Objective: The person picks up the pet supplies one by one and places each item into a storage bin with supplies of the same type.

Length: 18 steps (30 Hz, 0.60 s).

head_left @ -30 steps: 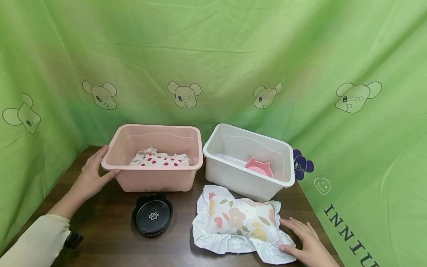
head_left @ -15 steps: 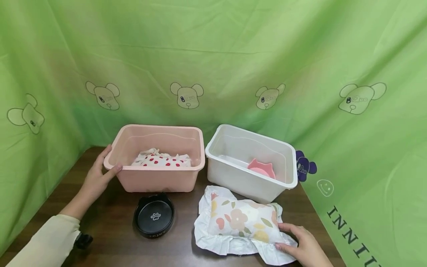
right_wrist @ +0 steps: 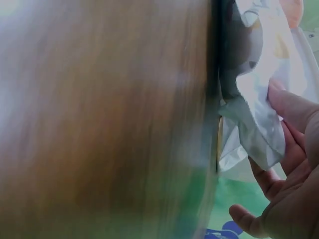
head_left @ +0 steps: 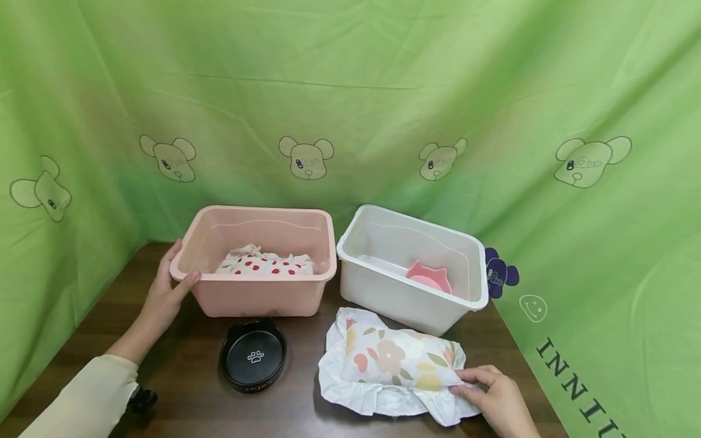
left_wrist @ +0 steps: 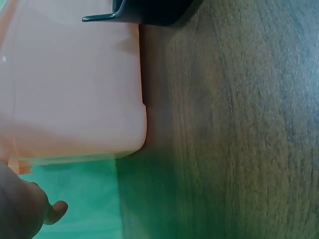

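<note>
The floral pillow (head_left: 391,359) with a white ruffled edge lies before the white bin (head_left: 402,292). My right hand (head_left: 501,398) pinches its right ruffle between thumb and fingers; in the right wrist view the same hand (right_wrist: 294,154) grips the white cloth (right_wrist: 261,99). At the left, my left hand (head_left: 161,298) rests on the left rim of the pink bin (head_left: 257,295), thumb at the front corner and fingers along the side. A spotted red-and-white cloth item (head_left: 268,264) lies inside the pink bin, and a pink cat-eared dish (head_left: 429,277) inside the white one.
A black cat-eared dish (head_left: 254,359) with a paw print sits on the dark wooden table (head_left: 191,401), in front of the pink bin. Green printed fabric (head_left: 350,91) hangs behind the bins and down both sides.
My right hand has moved slightly left and closed on the pillow's ruffle, whose right end is now bunched and a little raised. My left hand stays at the pink bin's rim.
</note>
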Each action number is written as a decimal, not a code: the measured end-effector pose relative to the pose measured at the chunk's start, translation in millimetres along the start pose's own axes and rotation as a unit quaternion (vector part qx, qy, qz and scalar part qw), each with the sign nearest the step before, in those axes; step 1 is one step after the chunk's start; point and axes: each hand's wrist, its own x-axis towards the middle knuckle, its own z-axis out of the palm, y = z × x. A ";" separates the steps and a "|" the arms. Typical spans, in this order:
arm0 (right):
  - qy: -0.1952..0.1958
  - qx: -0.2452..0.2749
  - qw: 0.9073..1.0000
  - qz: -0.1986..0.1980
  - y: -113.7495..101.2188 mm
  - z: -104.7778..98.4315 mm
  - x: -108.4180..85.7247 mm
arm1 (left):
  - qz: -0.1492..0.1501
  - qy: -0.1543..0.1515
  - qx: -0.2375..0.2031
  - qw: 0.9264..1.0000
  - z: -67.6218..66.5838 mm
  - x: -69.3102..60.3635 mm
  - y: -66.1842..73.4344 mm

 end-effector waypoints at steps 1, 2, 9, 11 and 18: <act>0.002 0.006 1.000 0.007 -0.6 0.5 -0.5 | 0.001 -0.001 -0.004 1.000 0.6 -0.6 0.2; 0.003 0.014 1.000 0.015 -1.6 0.5 -1.0 | 0.001 -0.002 -0.007 1.000 1.4 -1.1 0.4; 0.027 0.083 0.995 0.054 -10.1 -0.7 -0.6 | -0.002 -0.007 -0.045 0.999 4.8 -1.8 1.6; 0.041 0.100 0.993 0.052 -13.6 -1.3 0.4 | -0.004 -0.007 -0.051 0.999 4.7 -1.9 2.6; 0.065 0.136 0.988 0.039 -29.4 -8.4 3.8 | -0.008 -0.002 -0.057 0.998 2.1 -0.4 3.1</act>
